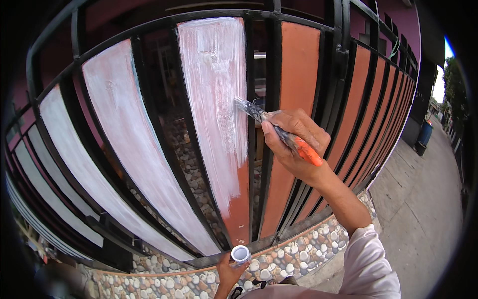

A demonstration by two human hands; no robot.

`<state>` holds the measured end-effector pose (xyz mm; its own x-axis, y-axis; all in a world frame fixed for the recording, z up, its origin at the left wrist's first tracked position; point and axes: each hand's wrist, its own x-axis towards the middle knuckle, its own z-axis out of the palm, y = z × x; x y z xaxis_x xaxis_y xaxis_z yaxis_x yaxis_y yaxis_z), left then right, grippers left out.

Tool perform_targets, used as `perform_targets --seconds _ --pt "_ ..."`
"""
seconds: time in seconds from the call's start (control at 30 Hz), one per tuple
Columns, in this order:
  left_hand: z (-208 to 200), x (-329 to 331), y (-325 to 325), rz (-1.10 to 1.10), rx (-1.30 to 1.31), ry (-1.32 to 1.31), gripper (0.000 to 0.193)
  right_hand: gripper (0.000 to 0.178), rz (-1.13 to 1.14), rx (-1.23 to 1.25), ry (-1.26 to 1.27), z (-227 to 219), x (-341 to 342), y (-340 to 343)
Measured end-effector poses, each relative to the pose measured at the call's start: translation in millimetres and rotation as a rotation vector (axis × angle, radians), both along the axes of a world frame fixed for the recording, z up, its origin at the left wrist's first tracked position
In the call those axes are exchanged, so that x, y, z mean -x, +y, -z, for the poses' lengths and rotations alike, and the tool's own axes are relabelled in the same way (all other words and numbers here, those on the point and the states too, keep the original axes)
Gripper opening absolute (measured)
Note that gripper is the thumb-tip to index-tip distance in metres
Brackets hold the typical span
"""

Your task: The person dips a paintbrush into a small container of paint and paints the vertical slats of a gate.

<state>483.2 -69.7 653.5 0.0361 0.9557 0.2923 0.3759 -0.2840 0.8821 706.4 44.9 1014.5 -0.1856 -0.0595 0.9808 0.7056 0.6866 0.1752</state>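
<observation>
My right hand [298,142] grips a paintbrush [279,130] with an orange handle. Its bristles press against the right edge of a fence panel [216,99] that is partly covered in white paint, orange still showing at its bottom. My left hand [228,273] holds a small white cup [241,254] of paint low down, near the base of the fence. Panels to the left [124,129] are coated white. Panels to the right [298,70] are plain orange.
Black metal bars [271,99] frame the fence panels. A pebble-faced low wall [298,249] runs under the fence. A concrete pavement [423,209] stretches to the right, with a blue bin [424,133] far along it.
</observation>
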Motion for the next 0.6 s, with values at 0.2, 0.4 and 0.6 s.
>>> perform_targets --seconds 0.2,0.4,0.6 --pt "-2.0 -4.4 -0.2 0.001 -0.023 -0.030 0.052 0.032 0.067 0.133 -0.300 52.2 4.1 -18.9" --pt "0.4 -1.8 -1.9 -0.043 0.004 -0.055 0.050 0.023 -0.104 0.443 -0.584 61.5 -6.8 -28.8" --pt "1.9 -1.7 -2.0 -0.031 -0.020 -0.054 0.049 0.020 -0.049 0.141 -0.440 -55.1 -4.9 3.4"
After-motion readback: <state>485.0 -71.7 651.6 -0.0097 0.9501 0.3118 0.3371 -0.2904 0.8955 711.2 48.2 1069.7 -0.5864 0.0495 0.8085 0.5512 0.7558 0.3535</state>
